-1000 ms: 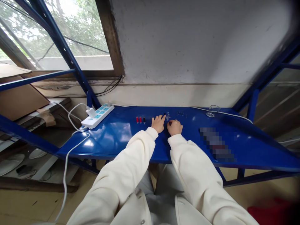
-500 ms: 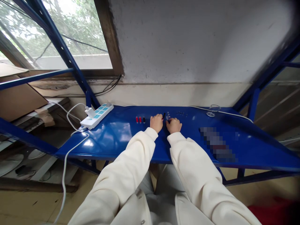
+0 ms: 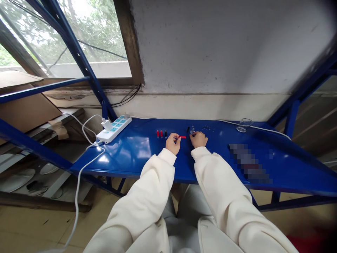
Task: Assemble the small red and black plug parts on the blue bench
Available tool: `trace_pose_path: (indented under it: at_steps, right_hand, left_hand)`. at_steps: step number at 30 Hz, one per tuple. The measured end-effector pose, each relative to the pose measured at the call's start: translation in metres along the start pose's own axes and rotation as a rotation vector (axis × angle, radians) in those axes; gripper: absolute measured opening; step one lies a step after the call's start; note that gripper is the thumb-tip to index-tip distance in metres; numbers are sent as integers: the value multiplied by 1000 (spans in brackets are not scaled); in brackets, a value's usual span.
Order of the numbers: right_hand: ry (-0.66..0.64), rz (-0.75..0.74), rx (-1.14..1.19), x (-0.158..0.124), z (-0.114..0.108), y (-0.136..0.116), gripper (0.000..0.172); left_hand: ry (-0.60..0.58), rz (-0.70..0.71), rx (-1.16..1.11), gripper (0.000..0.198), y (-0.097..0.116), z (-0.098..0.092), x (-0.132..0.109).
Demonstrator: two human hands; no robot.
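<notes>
My left hand (image 3: 173,143) is closed on a small red cylinder (image 3: 182,137), which lies sideways and points toward my right hand. Close by on the right, my right hand (image 3: 198,140) has its fingers bent down at a few small clear pieces (image 3: 192,130); whether it grips one is hard to see. Just behind the hands a small black cylinder (image 3: 188,129) rests on the blue table (image 3: 134,163). Left of my left hand, two red cylinders (image 3: 159,134) and a black one (image 3: 165,134) stand upright in a row, with clear lower ends.
Several tiny clear pieces (image 3: 207,127) lie behind my right hand. A clear cup (image 3: 244,124) lies near the wall beside a white cable. A white power strip (image 3: 114,129) with a plug is at the table's left end. A pixelated dark object (image 3: 249,163) lies at the right.
My left hand has drawn back and turned, bringing the red cylinder into clear view. My right hand stays by the clear pieces. The whole view has shifted slightly.
</notes>
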State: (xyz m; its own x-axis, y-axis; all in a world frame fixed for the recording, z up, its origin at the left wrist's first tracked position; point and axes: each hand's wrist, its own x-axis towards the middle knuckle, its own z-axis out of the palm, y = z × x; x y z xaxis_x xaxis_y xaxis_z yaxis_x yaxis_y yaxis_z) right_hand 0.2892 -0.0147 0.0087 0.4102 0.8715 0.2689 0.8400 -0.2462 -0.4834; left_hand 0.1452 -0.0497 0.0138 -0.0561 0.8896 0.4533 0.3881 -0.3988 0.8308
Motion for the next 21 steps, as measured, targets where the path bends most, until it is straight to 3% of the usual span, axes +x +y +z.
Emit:
trace_pose_path:
  at_steps: [12, 21]
  right_hand:
    - [0, -32, -24, 0, 1, 2, 21]
    - [-72, -391, -85, -26, -9, -7, 13]
  left_hand:
    - [31, -38, -46, 9, -4, -2, 0]
    - [76, -29, -47, 10, -2, -4, 1]
